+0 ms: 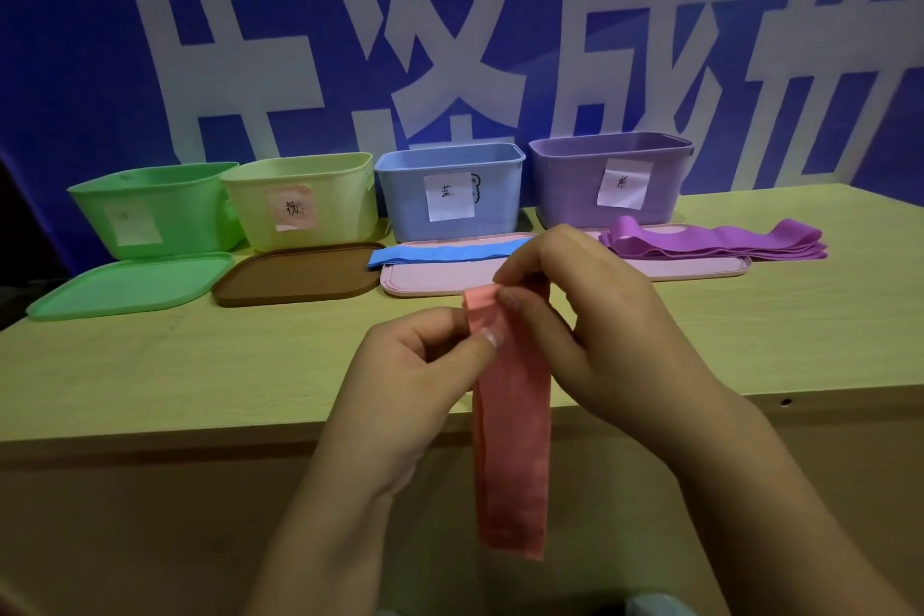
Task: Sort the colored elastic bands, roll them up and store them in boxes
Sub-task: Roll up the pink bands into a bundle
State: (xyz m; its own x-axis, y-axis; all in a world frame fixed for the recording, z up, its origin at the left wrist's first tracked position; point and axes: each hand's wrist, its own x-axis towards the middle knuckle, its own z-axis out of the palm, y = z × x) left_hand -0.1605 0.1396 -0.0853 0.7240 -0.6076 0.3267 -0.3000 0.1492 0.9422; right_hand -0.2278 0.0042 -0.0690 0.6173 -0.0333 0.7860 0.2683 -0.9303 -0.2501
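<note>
Pinching the top end of the pink band [512,415], the left hand [415,365] and right hand [575,310] hold it over the table's [200,365] near edge, its length hanging below. Beyond the table's middle stand the green box [150,210], yellow box [305,200], blue box [450,190] and purple box [610,180]. The blue band [440,253] and purple bands [715,243] lie before them on what look like pink lids.

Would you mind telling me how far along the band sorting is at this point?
Done: blue bands and purple bands lie grouped on lids before their matching boxes. In hand: left hand and right hand pinch the top of a pink band, its rolling barely begun. Left: rolling everything and boxing it; whether the boxes already hold anything can't be seen.
</note>
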